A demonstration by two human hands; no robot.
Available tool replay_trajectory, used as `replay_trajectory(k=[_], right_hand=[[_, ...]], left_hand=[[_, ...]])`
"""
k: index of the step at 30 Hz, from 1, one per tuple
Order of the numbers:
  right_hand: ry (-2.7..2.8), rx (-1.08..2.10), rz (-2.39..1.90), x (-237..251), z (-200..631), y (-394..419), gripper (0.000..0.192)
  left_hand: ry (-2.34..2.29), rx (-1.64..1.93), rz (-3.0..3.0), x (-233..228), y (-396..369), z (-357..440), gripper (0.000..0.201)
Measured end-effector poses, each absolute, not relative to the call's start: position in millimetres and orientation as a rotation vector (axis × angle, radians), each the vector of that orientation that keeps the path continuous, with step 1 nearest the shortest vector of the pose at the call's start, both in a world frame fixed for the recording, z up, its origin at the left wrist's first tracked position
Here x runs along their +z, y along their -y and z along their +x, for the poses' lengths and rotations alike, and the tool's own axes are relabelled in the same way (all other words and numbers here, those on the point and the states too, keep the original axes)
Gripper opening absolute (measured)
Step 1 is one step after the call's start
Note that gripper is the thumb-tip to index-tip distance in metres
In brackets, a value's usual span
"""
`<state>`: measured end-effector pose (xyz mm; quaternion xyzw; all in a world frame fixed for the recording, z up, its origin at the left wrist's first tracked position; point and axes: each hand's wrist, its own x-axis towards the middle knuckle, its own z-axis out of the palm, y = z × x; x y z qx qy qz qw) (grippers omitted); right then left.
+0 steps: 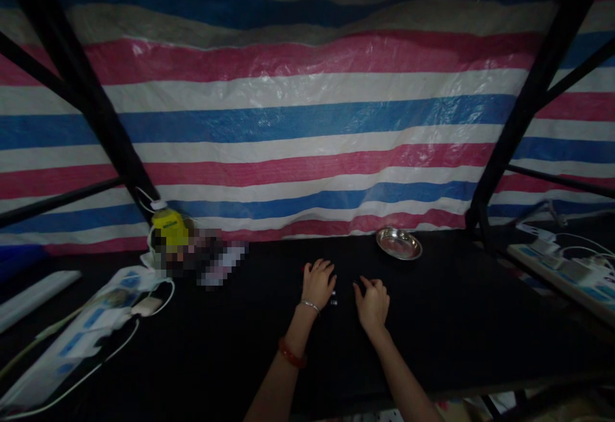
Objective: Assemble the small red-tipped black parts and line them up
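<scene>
My left hand (318,283) lies palm down over the black tabletop (269,319), its fingers spread and slightly bent. Beside its thumb are small shiny pieces (334,298), too small to name. A bit of something red (303,269) shows at the hand's left edge, mostly covered by it. To the right, my right hand (373,303) rests low over the table with curled fingers, thumb near the index finger. Whatever it may hold is too dark and small to make out. Farther back stands a shallow round metal dish (399,244).
At left are a power strip (91,332) with plugs and white cables, and a yellow bottle (170,227). Another power strip (567,275) lies at right. Black metal posts (523,114) frame a striped plastic sheet (307,121) behind the table.
</scene>
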<state>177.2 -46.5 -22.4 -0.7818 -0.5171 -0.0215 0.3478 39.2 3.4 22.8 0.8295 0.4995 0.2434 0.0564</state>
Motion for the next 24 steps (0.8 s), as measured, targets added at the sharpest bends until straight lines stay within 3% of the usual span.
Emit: replay_trajectory(k=[16, 24], right_hand=[[1.541, 0.093, -1.788, -22.9, 178.8, 4.3, 0.019], [1.562, 0.139, -1.775, -21.0, 179.9, 6.3, 0.016]], left_hand=[[-1.499, 0.72, 2.313, 13.2, -17.9, 38.3, 0.03], [-1.446, 0.889, 2.314, 9.0, -19.6, 39.5, 0.027]])
